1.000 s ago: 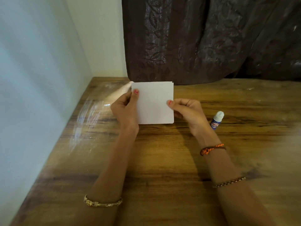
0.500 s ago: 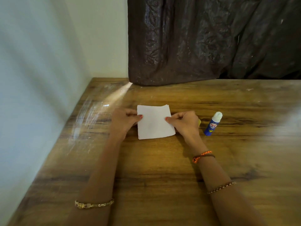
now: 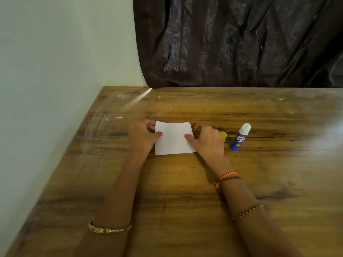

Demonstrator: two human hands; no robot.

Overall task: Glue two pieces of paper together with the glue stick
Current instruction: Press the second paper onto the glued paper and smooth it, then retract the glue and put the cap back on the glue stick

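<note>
A white stack of paper (image 3: 173, 140) lies flat on the wooden table (image 3: 185, 191); a second sheet's edge shows at its top right. My left hand (image 3: 142, 135) pinches its left edge, thumb on top. My right hand (image 3: 207, 140) holds the right edge, thumb pressing on the sheet. A blue glue stick (image 3: 240, 137) with its white tip uncovered stands tilted to the right of my right hand. Its yellow cap (image 3: 223, 135) lies partly hidden behind that hand.
A pale wall runs along the table's left edge. A dark curtain (image 3: 232, 43) hangs at the back edge. Bare wood stretches to the right and toward me.
The paper went from held upright in the air down to flat on the table, both hands lowering with it. The glue stick stayed put.
</note>
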